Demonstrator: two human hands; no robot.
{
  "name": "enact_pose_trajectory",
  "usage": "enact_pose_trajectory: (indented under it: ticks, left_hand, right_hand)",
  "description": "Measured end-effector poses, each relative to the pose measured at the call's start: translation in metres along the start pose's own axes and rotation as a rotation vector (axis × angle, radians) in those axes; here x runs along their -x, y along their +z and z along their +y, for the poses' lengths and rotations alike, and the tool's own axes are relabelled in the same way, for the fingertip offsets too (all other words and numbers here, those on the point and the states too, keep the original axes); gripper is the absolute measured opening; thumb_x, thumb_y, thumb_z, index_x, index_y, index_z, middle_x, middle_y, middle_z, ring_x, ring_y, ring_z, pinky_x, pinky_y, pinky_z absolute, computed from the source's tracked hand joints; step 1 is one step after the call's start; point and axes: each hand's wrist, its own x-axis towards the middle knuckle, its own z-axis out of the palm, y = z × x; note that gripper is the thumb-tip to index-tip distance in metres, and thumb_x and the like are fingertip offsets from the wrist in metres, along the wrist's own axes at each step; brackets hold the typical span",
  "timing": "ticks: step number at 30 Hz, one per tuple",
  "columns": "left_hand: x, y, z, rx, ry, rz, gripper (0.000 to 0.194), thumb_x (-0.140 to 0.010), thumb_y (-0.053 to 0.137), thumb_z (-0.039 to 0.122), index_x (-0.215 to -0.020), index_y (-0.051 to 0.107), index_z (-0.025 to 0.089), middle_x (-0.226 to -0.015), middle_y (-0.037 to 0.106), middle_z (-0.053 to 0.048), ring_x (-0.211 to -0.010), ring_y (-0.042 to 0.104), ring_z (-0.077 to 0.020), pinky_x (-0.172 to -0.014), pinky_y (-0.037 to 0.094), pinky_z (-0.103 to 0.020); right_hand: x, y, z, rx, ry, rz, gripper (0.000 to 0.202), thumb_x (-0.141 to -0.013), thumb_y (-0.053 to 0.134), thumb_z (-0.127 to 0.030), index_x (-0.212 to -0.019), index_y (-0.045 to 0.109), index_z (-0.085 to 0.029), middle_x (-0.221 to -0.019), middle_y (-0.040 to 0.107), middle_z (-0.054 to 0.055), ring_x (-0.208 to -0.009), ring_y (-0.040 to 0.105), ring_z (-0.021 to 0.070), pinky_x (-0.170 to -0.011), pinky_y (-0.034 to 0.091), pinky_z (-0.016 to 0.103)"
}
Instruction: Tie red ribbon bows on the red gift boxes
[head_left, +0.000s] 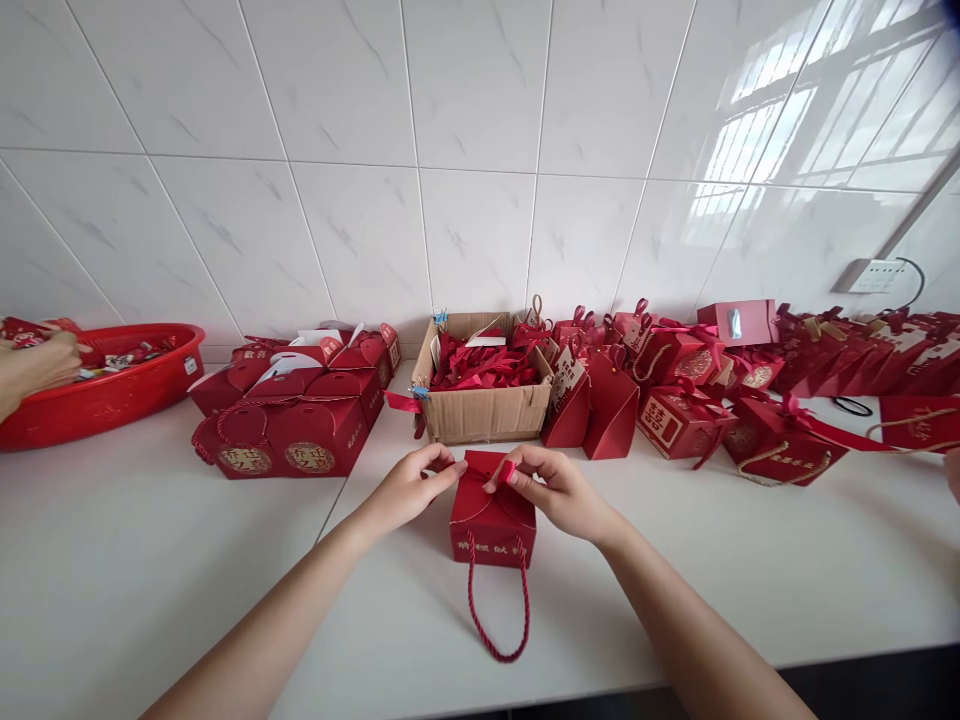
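A small red gift box (493, 525) with gold characters sits on the white table in front of me, its rope handle (499, 655) hanging down toward the front edge. My right hand (559, 490) is at the top right of the box, thumb and fingers pinched on a red ribbon (508, 471). At the box's upper left, my left hand (420, 485) has its thumb and index finger brought together at the lid's edge; what lies between them is too small to make out.
Behind the box stands a cardboard box (487, 412) of red ribbons. Several red boxes (319, 435) are grouped at the left, and ribboned boxes (682, 420) line the right. Another person's hand (45, 365) reaches over a red basin (142, 385) at far left.
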Motion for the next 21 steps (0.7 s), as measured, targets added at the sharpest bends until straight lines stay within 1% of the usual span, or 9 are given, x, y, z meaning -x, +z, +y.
enact_pose_trajectory:
  ticks: [3,6,8,10,13,14,16,19,21]
  left_hand:
    - [0.001,-0.001,0.004,0.037,0.032,0.000,0.035,-0.083,0.052,0.050,-0.072,0.057,0.017,-0.069,0.056,0.001,-0.067,0.052,-0.0152,-0.063,0.040,-0.025]
    - [0.005,-0.006,0.010,0.006,0.048,0.020,0.030,-0.082,0.056,0.044,-0.067,0.057,0.018,-0.065,0.055,0.001,-0.064,0.050,-0.0143,-0.058,0.037,-0.024]
    - [0.010,-0.009,0.016,-0.069,0.089,0.044,0.033,-0.083,0.054,0.042,-0.061,0.054,0.018,-0.062,0.053,0.002,-0.062,0.048,-0.0139,-0.056,0.035,-0.023]
    - [0.014,-0.011,0.022,-0.166,0.125,0.049,0.039,-0.086,0.049,0.043,-0.057,0.050,0.018,-0.058,0.048,0.002,-0.058,0.045,-0.0125,-0.053,0.032,-0.023]
    - [0.020,-0.014,0.030,-0.261,0.103,0.007,0.044,-0.089,0.043,0.047,-0.056,0.048,0.018,-0.053,0.041,0.004,-0.048,0.037,-0.0100,-0.046,0.027,-0.023]
    - [0.021,-0.016,0.032,-0.280,0.095,-0.003,0.044,-0.089,0.043,0.048,-0.057,0.050,0.018,-0.053,0.042,0.004,-0.047,0.037,-0.0099,-0.045,0.028,-0.023]
    - [0.022,-0.019,0.034,-0.317,0.100,-0.011,0.040,-0.087,0.047,0.049,-0.063,0.058,0.019,-0.056,0.051,0.003,-0.051,0.046,-0.0116,-0.048,0.034,-0.023]
    - [0.022,-0.023,0.033,-0.377,0.140,0.013,0.027,-0.081,0.058,0.048,-0.078,0.070,0.023,-0.073,0.068,0.001,-0.068,0.061,-0.0164,-0.061,0.044,-0.024]
    - [0.020,-0.024,0.032,-0.393,0.166,0.049,0.024,-0.079,0.062,0.046,-0.083,0.071,0.025,-0.081,0.071,0.000,-0.074,0.064,-0.0180,-0.066,0.047,-0.025]
  right_hand:
    - [-0.001,0.006,-0.002,0.031,0.061,0.092,0.024,-0.092,0.048,-0.033,-0.081,0.061,-0.017,-0.083,0.069,0.006,-0.075,0.061,0.0150,-0.068,0.047,0.026]
    - [-0.003,0.015,-0.004,0.071,0.122,0.215,0.018,-0.088,0.050,-0.026,-0.077,0.060,-0.016,-0.074,0.069,0.005,-0.070,0.062,0.0147,-0.063,0.047,0.023]
    - [-0.004,0.020,-0.004,0.093,0.134,0.272,0.014,-0.086,0.051,-0.023,-0.077,0.061,-0.016,-0.071,0.069,0.005,-0.069,0.064,0.0153,-0.063,0.048,0.024]
    - [-0.004,0.023,-0.003,0.114,0.127,0.307,0.013,-0.083,0.052,-0.021,-0.078,0.062,-0.015,-0.069,0.068,0.005,-0.067,0.064,0.0160,-0.064,0.048,0.025]
    - [-0.005,0.025,-0.002,0.130,0.122,0.328,0.014,-0.082,0.052,-0.021,-0.078,0.063,-0.015,-0.068,0.068,0.005,-0.066,0.065,0.0170,-0.064,0.049,0.026]
    - [-0.006,0.025,-0.001,0.129,0.123,0.334,0.014,-0.082,0.052,-0.022,-0.078,0.064,-0.015,-0.067,0.068,0.005,-0.066,0.065,0.0174,-0.064,0.049,0.026]
    - [-0.006,0.026,0.000,0.128,0.123,0.351,0.015,-0.082,0.053,-0.024,-0.078,0.064,-0.015,-0.067,0.068,0.006,-0.066,0.065,0.0179,-0.063,0.049,0.027]
    - [-0.006,0.026,0.001,0.133,0.114,0.373,0.017,-0.083,0.054,-0.027,-0.077,0.064,-0.015,-0.067,0.068,0.006,-0.065,0.065,0.0187,-0.062,0.049,0.028]
    - [-0.006,0.027,0.002,0.133,0.112,0.377,0.018,-0.083,0.054,-0.029,-0.078,0.064,-0.015,-0.067,0.068,0.006,-0.065,0.065,0.0190,-0.062,0.049,0.028]
